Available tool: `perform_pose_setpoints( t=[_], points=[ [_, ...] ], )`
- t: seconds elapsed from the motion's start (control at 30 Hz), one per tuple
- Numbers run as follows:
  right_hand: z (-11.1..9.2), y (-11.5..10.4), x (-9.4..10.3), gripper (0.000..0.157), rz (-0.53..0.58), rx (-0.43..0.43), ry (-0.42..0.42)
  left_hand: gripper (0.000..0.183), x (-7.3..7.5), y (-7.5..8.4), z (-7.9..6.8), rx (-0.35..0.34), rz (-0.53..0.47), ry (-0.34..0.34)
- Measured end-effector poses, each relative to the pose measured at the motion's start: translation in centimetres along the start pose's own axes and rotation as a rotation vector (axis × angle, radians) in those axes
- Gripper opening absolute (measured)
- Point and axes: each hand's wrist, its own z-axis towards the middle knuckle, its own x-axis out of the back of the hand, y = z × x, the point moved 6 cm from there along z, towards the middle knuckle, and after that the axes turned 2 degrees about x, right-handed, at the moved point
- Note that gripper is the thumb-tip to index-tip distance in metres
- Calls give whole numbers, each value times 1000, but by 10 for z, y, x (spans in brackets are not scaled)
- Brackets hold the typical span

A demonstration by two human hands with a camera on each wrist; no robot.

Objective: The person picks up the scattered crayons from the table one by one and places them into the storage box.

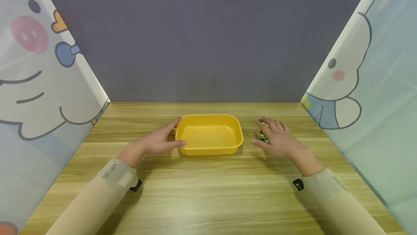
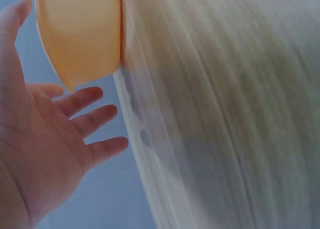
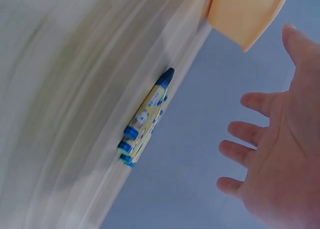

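Observation:
A yellow rectangular plastic basin sits on the table. At its left end my left hand has fingers spread, the thumb at the front rim and the index finger near the back corner. In the left wrist view the fingers are extended beside the basin's wall. My right hand hovers with spread fingers above several short pens, which it partly covers in the head view. These pens are yellow with printed cartoon patterns and blue ends, lying side by side. In the right wrist view they lie apart from the palm, which holds nothing.
The wood-grain table runs back to a dark grey partition. Cartoon-printed cloths hang along both sides. A black wrist device shows at the right sleeve, another at the left.

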Motion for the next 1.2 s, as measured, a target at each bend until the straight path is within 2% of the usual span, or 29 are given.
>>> perform_pose_setpoints(
  t=[0.2,0.4,0.5,0.67,0.73,0.83,1.2],
  points=[
    [-6,11,5,84,8,-32,-2,118,-3,0,2,3,-43,-27],
    [-12,33,9,79,80,-63,3,118,-7,-3,3,-7,-86,-46],
    [-12,50,8,64,183,-55,18,117,-9,-4,3,-2,-101,-48],
    [-12,72,-2,26,305,-20,-9,119,-12,-5,2,7,-113,-47],
    [-12,77,-6,16,318,-10,-28,119,-12,-5,2,7,-112,-46],
    [-12,79,-10,11,333,4,-44,119,-12,-6,1,17,-110,-41],
    [-8,71,-11,11,236,15,-40,114,-11,-4,2,-38,-147,-17]
  ],
)
